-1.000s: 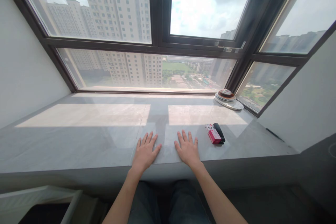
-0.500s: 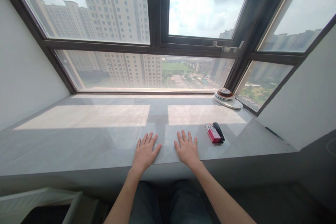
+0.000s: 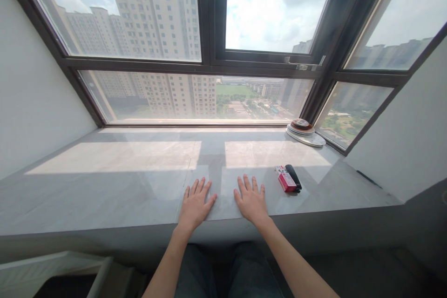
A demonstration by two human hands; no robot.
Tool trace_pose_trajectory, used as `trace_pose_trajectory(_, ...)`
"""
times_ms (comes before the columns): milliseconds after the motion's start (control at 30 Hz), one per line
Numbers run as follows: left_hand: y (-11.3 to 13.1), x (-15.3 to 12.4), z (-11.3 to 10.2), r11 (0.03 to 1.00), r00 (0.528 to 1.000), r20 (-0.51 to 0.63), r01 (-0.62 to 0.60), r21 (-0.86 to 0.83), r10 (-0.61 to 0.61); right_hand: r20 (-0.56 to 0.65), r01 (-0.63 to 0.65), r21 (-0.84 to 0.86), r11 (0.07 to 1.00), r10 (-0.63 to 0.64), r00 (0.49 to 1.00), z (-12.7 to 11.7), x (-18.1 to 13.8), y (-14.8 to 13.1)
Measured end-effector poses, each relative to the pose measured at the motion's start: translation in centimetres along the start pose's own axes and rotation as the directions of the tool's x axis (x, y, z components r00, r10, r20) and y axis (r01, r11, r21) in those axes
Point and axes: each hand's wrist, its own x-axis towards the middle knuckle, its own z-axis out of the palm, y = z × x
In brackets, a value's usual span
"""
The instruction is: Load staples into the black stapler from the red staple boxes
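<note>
My left hand lies flat, palm down, on the pale stone window sill, its fingers spread towards the window. To its right, my right hand rests the same way, also with fingers apart and holding nothing. A small red and white box sits on the sill to the right of my right hand, not touched by it. Close against that box lies a black stapler.
A stack of plates stands in the sill's far right corner, by the dark window frame. A thin dark object lies along the right wall. Below the sill at left is a pale slatted piece.
The whole view has shifted slightly, with the scene a little lower and to the right. Both hands stay flat in place on the sill, and the objects have not moved.
</note>
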Motion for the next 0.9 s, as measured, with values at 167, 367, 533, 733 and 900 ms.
trace_pose_trajectory(167, 0.07, -0.07, -0.24, 1.000, 1.000, 0.006, -0.002, -0.005, 0.002, 0.004, 0.000, 0.000, 1.000, 0.000, 1.000, 0.06, 0.05, 0.01)
trace_pose_trajectory(367, 0.24, -0.07, -0.38, 1.000, 1.000, 0.018, 0.011, -0.003, -0.011, 0.002, -0.001, -0.003, 1.000, 0.001, 1.000, 0.05, 0.09, 0.06)
trace_pose_trajectory(533, 0.12, -0.09, -0.27, 1.000, 1.000, 0.004, -0.002, -0.005, 0.002, 0.002, 0.002, 0.006, 1.000, -0.002, 1.000, 0.00, 0.06, 0.11)
trace_pose_trajectory(733, 0.55, -0.03, -0.16, 1.000, 1.000, -0.007, 0.004, 0.015, -0.004, 0.024, -0.005, 0.015, 1.000, 0.005, 1.000, -0.24, 0.03, -0.01)
trace_pose_trajectory(900, 0.83, 0.12, 0.20, 0.998, 1.000, -0.024, 0.010, 0.055, -0.009, 0.013, -0.005, 0.015, 1.000, 0.005, 1.000, -0.15, 0.05, -0.02)
